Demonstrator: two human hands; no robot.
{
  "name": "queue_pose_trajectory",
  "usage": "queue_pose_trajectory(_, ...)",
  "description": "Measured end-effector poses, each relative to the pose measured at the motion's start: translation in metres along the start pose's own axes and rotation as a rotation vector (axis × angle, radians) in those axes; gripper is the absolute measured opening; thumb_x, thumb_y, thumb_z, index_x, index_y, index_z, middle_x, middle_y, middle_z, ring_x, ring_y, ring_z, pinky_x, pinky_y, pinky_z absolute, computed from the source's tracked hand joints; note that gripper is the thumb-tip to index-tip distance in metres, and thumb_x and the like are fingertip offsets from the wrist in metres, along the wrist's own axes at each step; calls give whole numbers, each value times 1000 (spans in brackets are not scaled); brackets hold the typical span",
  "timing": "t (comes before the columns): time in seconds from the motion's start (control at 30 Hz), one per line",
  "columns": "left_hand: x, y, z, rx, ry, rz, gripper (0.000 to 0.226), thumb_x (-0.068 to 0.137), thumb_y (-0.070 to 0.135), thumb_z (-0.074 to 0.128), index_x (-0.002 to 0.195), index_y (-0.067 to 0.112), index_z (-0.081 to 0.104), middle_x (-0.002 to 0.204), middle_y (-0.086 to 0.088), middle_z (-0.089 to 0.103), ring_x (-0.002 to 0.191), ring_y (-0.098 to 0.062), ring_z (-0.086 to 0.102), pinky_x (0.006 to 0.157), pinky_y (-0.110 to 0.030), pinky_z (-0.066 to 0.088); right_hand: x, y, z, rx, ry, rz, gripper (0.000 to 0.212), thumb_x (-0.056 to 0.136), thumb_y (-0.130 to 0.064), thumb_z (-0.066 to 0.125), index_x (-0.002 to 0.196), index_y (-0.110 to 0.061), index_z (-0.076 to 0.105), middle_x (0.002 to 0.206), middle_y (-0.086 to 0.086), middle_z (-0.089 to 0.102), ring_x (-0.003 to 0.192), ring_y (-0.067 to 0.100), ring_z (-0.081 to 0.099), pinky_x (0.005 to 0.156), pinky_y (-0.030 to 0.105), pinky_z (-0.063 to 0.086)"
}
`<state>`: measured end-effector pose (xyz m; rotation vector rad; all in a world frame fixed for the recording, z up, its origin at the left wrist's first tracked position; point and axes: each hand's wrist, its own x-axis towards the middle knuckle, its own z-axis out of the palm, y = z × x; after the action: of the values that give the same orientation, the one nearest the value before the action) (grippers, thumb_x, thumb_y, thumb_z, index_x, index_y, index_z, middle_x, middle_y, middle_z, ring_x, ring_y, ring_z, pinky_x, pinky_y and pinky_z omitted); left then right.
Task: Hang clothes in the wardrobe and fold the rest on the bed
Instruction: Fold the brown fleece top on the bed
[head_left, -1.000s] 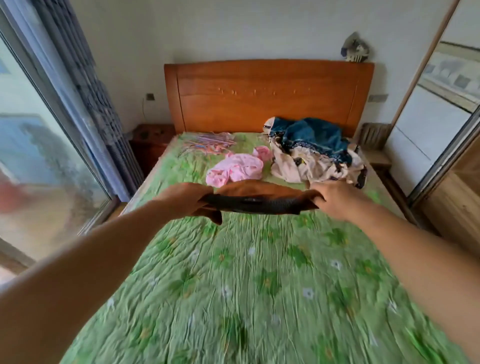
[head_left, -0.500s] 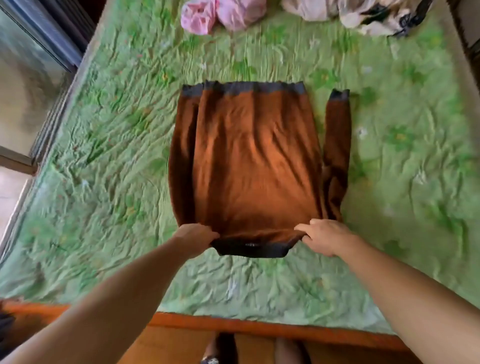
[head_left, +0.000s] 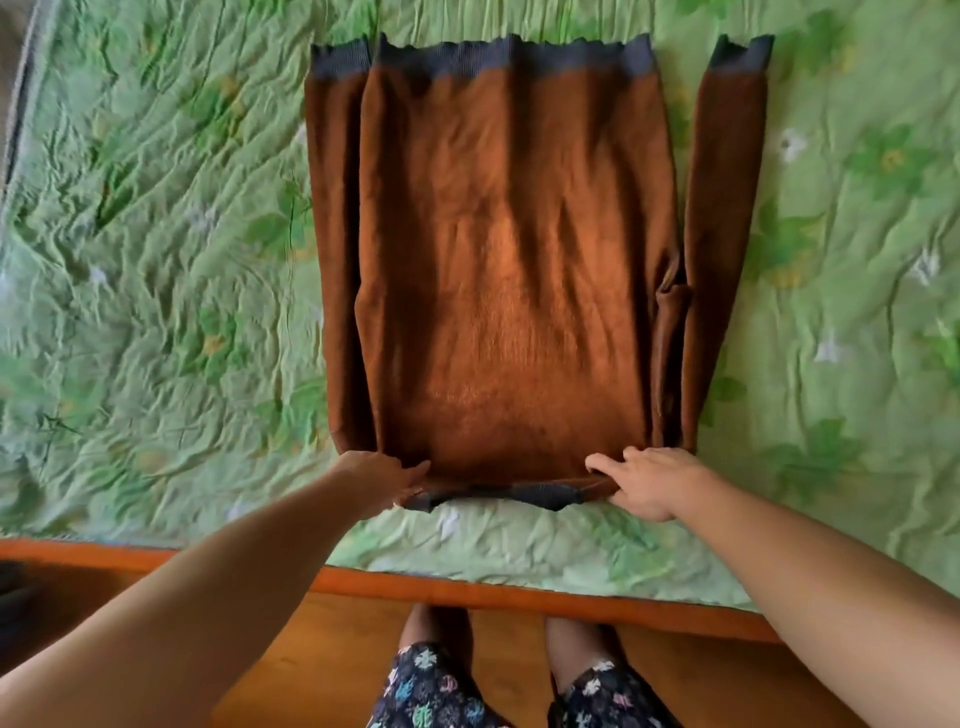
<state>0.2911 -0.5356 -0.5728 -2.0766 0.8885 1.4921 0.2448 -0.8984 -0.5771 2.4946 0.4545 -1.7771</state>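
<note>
A brown sweater (head_left: 509, 249) with grey-blue ribbed trim lies flat on the green floral bed sheet (head_left: 156, 260). Its hem points away from me and its collar (head_left: 519, 493) lies nearest the foot of the bed. One sleeve (head_left: 722, 234) lies straight along the right side, and the other is tucked against the left side. My left hand (head_left: 384, 478) pinches the left shoulder edge beside the collar. My right hand (head_left: 649, 480) holds the right shoulder edge, fingers on top of the fabric.
The orange wooden bed frame edge (head_left: 467, 587) runs across in front of me, with wooden floor and my legs in patterned shorts (head_left: 441, 691) below it. A window frame shows at the far left edge.
One second ago I held the sweater up over the bed. Now it lies spread flat on the sheet, and my hands stay at its shoulders. My view has tipped downward.
</note>
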Motion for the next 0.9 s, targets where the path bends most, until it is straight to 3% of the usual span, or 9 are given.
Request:
queue_pose_trajectory(0.17, 4, -2, -11, -23, -103, 8, 89, 99, 7, 51, 158, 37, -8, 133, -2, 57, 114, -26, 61, 73, -37, 47, 11, -5, -15, -19, -124, -20, 70, 89, -81, 32, 148, -45, 15, 128, 11, 57, 112, 33, 59, 83, 43, 48)
queue_pose_trajectory(0.23, 6, -4, -19, -29, -80, 52, 75, 100, 12, 48, 159, 37, 7, 132, -2, 59, 115, -25, 60, 76, -35, 46, 11, -10, -26, 12, -110, -23, 56, 96, -71, 32, 141, -39, 31, 126, 11, 60, 111, 33, 59, 85, 45, 50)
queue_pose_trajectory(0.3, 6, -7, -24, -63, 72, 88, 49, 100, 22, 42, 148, 34, 39, 127, 3, 61, 114, -22, 61, 84, -37, 53, 9, -17, -40, 23, -24, -42, 38, 101, -57, 36, 128, -32, 45, 125, 10, 61, 111, 33, 59, 86, 44, 50)
queue_pose_trajectory(0.37, 9, -16, -41, -207, 261, 49, 39, 100, 25, 38, 135, 32, 52, 125, 7, 59, 115, -20, 60, 88, -40, 55, 10, -22, -62, 83, 150, -61, 31, 103, -50, 39, 125, -30, 47, 123, 9, 64, 111, 32, 61, 84, 42, 48)
queue_pose_trajectory(0.5, 33, -64, -107, -400, 753, -84, 40, 104, 29, 42, 144, 30, 46, 151, -2, 37, 144, -25, 29, 110, -48, 43, 40, -6, -138, 177, 625, 11, 53, 104, -51, 36, 153, -32, 26, 148, 6, 44, 137, 28, 41, 103, 45, 43)
queue_pose_trajectory(0.63, 71, -117, -167, -308, 794, -286, 65, 104, 50, 34, 159, 34, 3, 164, -11, -25, 150, -30, -27, 125, -51, 2, 86, 32, -214, 56, 686, 199, 78, 97, -69, 32, 159, -39, -6, 168, 11, -6, 154, 39, -8, 119, 65, 13)
queue_pose_trajectory(0.8, 122, -145, -178, -270, 575, -290, 75, 96, 72, 19, 152, 45, -23, 162, -12, -31, 151, -31, -24, 124, -52, -2, 133, 61, -228, 127, 506, 264, 86, 89, -83, 20, 151, -47, -27, 160, 3, -38, 148, 38, -31, 113, 75, -3)
queue_pose_trajectory(0.87, 129, -150, -178, -252, 627, -283, 75, 94, 75, 23, 155, 46, -11, 165, -12, -15, 154, -34, -9, 123, -53, 7, 141, 62, -226, 122, 538, 270, 84, 88, -84, 20, 153, -48, -20, 165, 4, -28, 151, 39, -21, 114, 74, 0)
queue_pose_trajectory(0.9, 128, -156, -182, -247, 737, -273, 72, 93, 74, 26, 156, 45, 7, 164, -13, 5, 152, -35, 6, 121, -53, 15, 141, 62, -228, 101, 617, 283, 80, 89, -83, 21, 156, -48, -6, 168, 6, -10, 153, 40, -5, 114, 70, 7)
